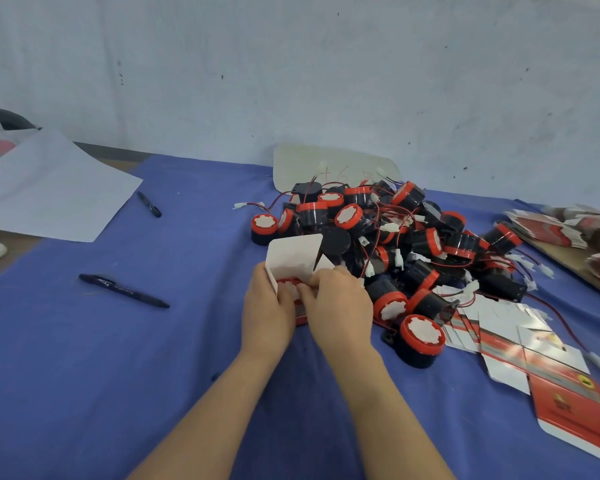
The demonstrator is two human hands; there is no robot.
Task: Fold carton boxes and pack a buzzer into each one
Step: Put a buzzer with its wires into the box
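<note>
Cardboard carton (293,254) sits at frame centre w/ a buzzer (287,285) in its mouth. Left hand (267,306) fingers wrap the carton's side; right hand (336,303) fingers pinch its rim. Step: packing. Next, prob.: seat buzzer fully, fold top shut.

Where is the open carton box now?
In the head view the carton box is at centre, held between the left hand and right hand, at the near-left edge of the buzzer pile.
</note>
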